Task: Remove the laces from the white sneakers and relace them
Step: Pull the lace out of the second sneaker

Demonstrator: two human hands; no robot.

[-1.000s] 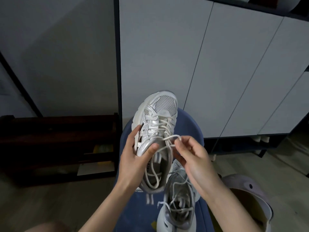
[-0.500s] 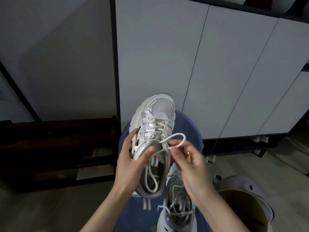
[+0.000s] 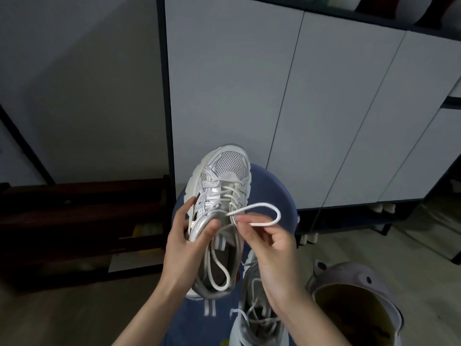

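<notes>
Your left hand (image 3: 185, 242) grips the white sneaker (image 3: 219, 208) by its side, toe pointing to 12 o'clock, while your right hand (image 3: 268, 242) pinches a lace loop (image 3: 262, 213) out toward 3 — nearest the top eyelets. The second sneaker (image 3: 257, 318) sits on a blue stool (image 3: 272, 191) by grey cabinet doors (image 3: 324, 108).

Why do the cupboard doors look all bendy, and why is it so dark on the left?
Head view: the wide lens bends the straight cupboard doors so they lean; the wooden rack on the left sits in deep shadow; the held sneaker and its lace loop show clearly; the right hand fingertips are slightly blurred.
</notes>
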